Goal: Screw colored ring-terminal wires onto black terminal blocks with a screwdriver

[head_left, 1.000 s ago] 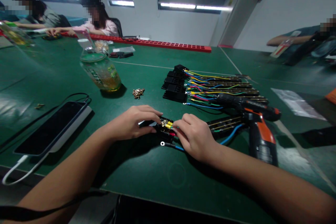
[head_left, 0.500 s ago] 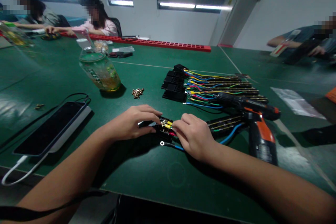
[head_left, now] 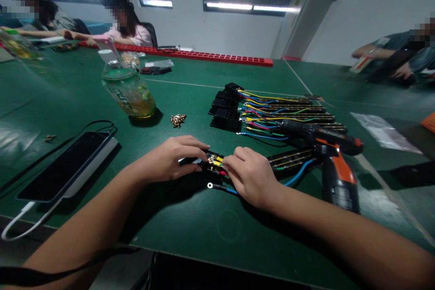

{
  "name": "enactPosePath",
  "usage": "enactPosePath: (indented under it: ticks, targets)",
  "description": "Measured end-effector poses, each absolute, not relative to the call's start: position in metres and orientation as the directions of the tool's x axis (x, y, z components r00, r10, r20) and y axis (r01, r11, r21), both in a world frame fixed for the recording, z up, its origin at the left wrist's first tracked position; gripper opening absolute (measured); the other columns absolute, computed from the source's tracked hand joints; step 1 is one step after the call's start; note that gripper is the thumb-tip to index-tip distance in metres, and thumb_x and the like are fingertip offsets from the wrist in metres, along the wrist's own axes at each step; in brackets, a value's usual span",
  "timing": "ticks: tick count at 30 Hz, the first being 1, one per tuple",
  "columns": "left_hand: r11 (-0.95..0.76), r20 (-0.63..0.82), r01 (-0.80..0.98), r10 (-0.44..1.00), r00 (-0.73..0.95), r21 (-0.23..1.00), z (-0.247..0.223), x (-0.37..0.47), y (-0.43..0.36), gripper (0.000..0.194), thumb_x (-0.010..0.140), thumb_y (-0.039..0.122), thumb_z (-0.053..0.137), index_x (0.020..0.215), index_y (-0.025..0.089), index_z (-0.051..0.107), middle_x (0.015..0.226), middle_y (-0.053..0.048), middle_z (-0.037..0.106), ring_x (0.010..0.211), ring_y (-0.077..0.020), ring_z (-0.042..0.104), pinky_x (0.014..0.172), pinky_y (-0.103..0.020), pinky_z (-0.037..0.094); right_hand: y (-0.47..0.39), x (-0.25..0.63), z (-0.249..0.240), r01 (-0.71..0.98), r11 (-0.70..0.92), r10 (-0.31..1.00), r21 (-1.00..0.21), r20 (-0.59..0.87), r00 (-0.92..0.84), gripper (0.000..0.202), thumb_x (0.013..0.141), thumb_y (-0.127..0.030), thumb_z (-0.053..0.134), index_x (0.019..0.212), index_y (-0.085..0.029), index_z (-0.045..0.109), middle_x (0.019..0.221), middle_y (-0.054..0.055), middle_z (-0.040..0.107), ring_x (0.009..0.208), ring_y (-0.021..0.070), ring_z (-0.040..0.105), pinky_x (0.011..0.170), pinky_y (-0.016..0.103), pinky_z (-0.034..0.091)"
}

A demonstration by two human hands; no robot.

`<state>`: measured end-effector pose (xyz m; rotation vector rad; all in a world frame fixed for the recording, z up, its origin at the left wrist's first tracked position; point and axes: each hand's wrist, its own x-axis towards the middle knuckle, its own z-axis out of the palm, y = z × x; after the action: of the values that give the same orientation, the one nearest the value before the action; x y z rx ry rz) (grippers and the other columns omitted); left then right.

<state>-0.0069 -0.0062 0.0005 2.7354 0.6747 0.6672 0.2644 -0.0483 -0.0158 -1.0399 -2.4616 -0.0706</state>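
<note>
Between my hands lies a black plastic housing with metal contacts and yellow and red wire ends. My left hand has its thumb and fingers closed on the left end of this housing. Bent over the wires on its right side, the fingers of my right hand are pressed together, and their tips hide part of the wires. A blue wire with a ring terminal sticks out below my right hand. Black strips with metal bars extend to the right from behind that hand.
A cordless drill lies at right beside several wired black housings. Small brass screws are piled beyond my left hand. A bottle, a cabled phone and a plastic bag lie around. Co-workers sit across the table.
My hands and the housing stay almost in place. At the far right, a co-worker's arm and hand have shifted slightly; at the far left, another co-worker's hand has moved a little.
</note>
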Motion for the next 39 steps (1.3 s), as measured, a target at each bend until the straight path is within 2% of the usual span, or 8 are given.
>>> enactPosePath:
  ticks: [18,26,39]
  targets:
    - [-0.890,0.373,0.372,0.449,0.812,0.262,-0.0032,-0.0072,-0.0054,0.021,0.100,0.026,0.063,0.117,0.021,0.075,0.128,-0.012,0.073,0.111,-0.0250,0.070,0.095,-0.041,0.060,-0.0469,0.2651,-0.0168,0.694,0.708,0.679,-0.130,0.398,-0.617,0.020,0.102,-0.024,0.053,0.095,-0.018,0.070,0.086,0.006,0.059,0.079,0.0187,0.048,0.072,0.031,0.032]
    - [-0.912,0.390,0.377,0.409,0.825,0.158,-0.0032,-0.0084,-0.0069,0.022,0.101,0.026,0.061,0.117,0.022,0.074,0.129,-0.012,0.073,0.109,-0.0272,0.073,0.093,-0.044,0.061,-0.0458,0.2647,-0.0169,0.690,0.711,0.675,-0.131,0.399,-0.620,0.021,0.102,-0.024,0.051,0.095,-0.018,0.070,0.086,0.006,0.059,0.079,0.0190,0.048,0.071,0.032,0.033]
    - [-0.914,0.394,0.383,0.405,0.825,0.136,-0.0027,-0.0089,-0.0067,0.023,0.097,0.026,0.062,0.117,0.023,0.074,0.130,-0.012,0.073,0.109,-0.0273,0.074,0.092,-0.043,0.061,-0.0462,0.2651,-0.0153,0.697,0.704,0.688,-0.138,0.376,-0.620,0.023,0.103,-0.025,0.050,0.096,-0.018,0.071,0.087,0.006,0.060,0.080,0.0190,0.048,0.072,0.032,0.033]
